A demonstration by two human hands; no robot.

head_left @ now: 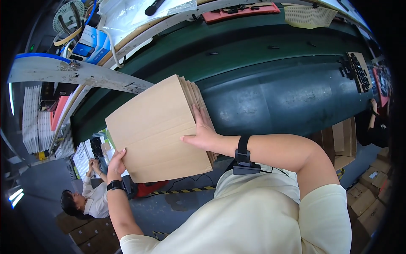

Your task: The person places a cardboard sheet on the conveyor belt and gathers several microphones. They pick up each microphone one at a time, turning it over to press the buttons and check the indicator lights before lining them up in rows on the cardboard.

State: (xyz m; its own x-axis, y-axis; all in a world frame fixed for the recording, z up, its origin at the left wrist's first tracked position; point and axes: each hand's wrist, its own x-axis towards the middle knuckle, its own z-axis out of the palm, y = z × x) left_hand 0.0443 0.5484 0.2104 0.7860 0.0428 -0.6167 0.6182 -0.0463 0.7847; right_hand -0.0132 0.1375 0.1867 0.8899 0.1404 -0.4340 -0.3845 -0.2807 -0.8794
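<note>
Between my two hands is a stack of flat brown cardboard sheets (152, 127), tilted in front of me above the near edge of the bench. My left hand (117, 162) grips the stack's lower left edge, thumb on the top sheet and the other fingers hidden behind. On the opposite side my right hand (204, 131) presses against the layered edge, its thumb lying over the top sheet. Several sheet edges fan slightly apart along that right side. What lies under the stack is hidden.
A dark green work surface (253, 101) stretches to the right, with a board of small black parts (359, 72) at its far end. A white metal post (80, 76) rises at left. One co-worker (86, 199) sits lower left; cardboard boxes (368, 190) are stacked lower right.
</note>
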